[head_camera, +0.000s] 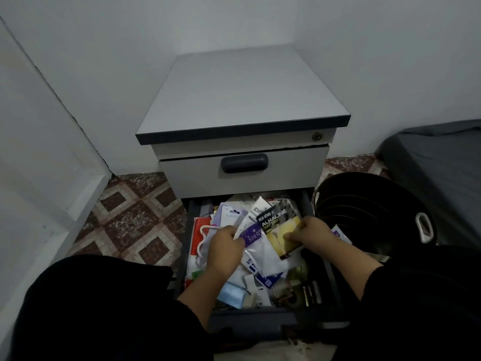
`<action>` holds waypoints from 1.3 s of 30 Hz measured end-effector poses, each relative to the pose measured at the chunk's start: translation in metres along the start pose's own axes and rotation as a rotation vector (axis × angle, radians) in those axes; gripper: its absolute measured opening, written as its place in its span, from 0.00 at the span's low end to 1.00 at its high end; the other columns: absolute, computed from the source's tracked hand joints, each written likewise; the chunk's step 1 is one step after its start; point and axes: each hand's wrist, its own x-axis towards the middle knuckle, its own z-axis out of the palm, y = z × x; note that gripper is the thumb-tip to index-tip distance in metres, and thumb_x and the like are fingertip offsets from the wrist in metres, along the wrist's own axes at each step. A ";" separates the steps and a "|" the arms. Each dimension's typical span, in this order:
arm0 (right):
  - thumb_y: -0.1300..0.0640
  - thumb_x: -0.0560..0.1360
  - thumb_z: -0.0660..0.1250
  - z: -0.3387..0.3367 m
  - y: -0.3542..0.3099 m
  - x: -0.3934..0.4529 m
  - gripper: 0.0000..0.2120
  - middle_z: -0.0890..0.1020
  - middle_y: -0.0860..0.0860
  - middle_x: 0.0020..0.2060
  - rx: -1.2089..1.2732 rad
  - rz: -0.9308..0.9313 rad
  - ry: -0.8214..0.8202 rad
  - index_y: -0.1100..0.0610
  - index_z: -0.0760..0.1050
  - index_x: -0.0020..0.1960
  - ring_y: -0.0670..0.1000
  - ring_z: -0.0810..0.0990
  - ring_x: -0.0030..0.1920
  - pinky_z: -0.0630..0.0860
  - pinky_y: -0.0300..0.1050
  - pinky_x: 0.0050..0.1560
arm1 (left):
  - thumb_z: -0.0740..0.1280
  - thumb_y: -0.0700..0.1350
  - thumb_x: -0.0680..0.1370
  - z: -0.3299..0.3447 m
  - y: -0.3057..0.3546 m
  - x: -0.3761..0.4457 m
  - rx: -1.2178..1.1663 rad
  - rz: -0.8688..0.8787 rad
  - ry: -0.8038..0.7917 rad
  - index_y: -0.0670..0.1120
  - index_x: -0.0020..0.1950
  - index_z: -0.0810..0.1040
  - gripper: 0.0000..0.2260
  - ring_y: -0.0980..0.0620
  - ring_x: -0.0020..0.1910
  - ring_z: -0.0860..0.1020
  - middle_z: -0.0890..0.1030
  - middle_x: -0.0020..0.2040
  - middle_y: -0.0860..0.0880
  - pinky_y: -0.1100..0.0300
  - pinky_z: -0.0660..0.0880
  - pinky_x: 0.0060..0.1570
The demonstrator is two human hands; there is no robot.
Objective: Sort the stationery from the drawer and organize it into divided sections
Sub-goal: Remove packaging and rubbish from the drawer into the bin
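Observation:
The lower drawer (191, 217) of a grey cabinet is pulled out and crammed with mixed stationery packets. My left hand (225, 247) grips a white packet with a purple label (256, 243) above the pile. My right hand (313, 234) pinches a black and yellow alkaline battery pack (279, 225) at its right edge. Both packets are lifted a little and overlap in the middle of the drawer. A lilac stapler card (230, 213), a red and white pack (199, 230) and a light blue roll (233, 295) lie among the clutter.
The grey cabinet (242, 100) stands in a white-walled corner, its upper drawer (244, 164) closed. A black round divided tray (364, 209) with a white handle leans at the drawer's right. A dark mattress (442, 162) lies far right. Patterned tiles (135, 217) cover the floor on the left.

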 end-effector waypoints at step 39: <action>0.65 0.78 0.58 -0.175 0.055 0.034 0.13 0.77 0.66 0.54 -0.085 0.318 0.490 0.69 0.74 0.59 0.65 0.78 0.53 0.76 0.56 0.52 | 0.58 0.37 0.76 0.155 0.139 0.016 -0.511 -0.236 -0.268 0.42 0.54 0.78 0.12 0.43 0.47 0.80 0.81 0.50 0.43 0.56 0.76 0.42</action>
